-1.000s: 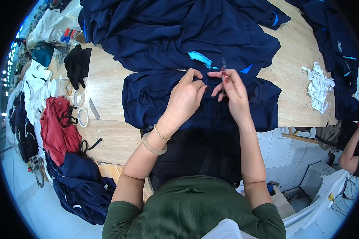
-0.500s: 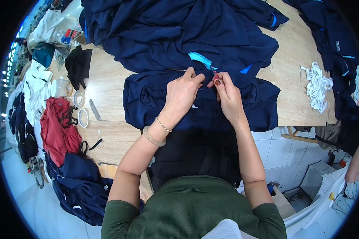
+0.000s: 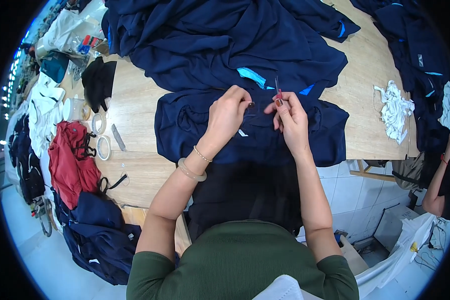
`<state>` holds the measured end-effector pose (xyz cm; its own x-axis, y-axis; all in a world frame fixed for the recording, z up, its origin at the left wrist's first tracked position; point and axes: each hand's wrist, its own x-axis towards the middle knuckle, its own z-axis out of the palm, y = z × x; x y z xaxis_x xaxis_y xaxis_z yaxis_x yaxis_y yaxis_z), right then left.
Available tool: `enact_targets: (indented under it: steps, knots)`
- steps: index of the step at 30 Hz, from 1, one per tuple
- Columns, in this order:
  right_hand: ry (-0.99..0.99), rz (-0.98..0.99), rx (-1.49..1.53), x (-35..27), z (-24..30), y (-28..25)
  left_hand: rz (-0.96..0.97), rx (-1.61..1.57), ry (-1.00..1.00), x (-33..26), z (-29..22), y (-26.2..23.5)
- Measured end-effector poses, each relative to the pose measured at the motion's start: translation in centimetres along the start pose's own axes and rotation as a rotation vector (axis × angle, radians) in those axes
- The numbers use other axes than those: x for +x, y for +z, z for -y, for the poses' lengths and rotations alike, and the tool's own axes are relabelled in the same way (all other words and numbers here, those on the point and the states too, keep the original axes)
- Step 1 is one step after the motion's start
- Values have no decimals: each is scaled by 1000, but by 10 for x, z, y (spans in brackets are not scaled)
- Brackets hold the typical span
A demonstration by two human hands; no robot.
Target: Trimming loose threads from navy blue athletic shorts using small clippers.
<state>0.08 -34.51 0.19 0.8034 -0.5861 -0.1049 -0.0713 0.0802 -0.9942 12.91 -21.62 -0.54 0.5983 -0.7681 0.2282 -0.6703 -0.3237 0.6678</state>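
In front of me lies a folded dark navy garment (image 3: 327, 132) with a small white label (image 3: 242, 133) near its middle. My left hand (image 3: 228, 114) hovers at the garment's upper middle, thumb and fingers pinched together; anything between them is too small to make out. My right hand (image 3: 292, 120) grips small thread snips (image 3: 278, 93) with a red handle, their thin blades pointing away from me. A gap separates the two hands. Just beyond them spreads a heap of navy garments (image 3: 195, 55) with a bright blue trim piece (image 3: 252, 76) showing.
Left on the wooden table (image 3: 135, 172) are tape rolls (image 3: 103, 148), a grey blade-like strip (image 3: 118, 137), red cloth (image 3: 72, 160) and black cloth (image 3: 99, 82). Crumpled white scraps (image 3: 396, 112) lie right, by more navy garments (image 3: 420, 55). Another person's forearm (image 3: 437, 185) shows far right.
My hands have drawn apart, the right slightly rightward and the left slightly back. The snips' blades now point straighter away from me. The other person's arm at the right has come further into view.
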Motion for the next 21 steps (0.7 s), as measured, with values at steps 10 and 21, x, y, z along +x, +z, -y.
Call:
enact_targets:
  steps: [10,21]
  knots:
    - [-225,-63,-858,-18,2,6,-104,-406,-433,7,-2,9]
    - [-344,-120,-893,-16,-12,11,-200,-366,-367,7,-5,14]
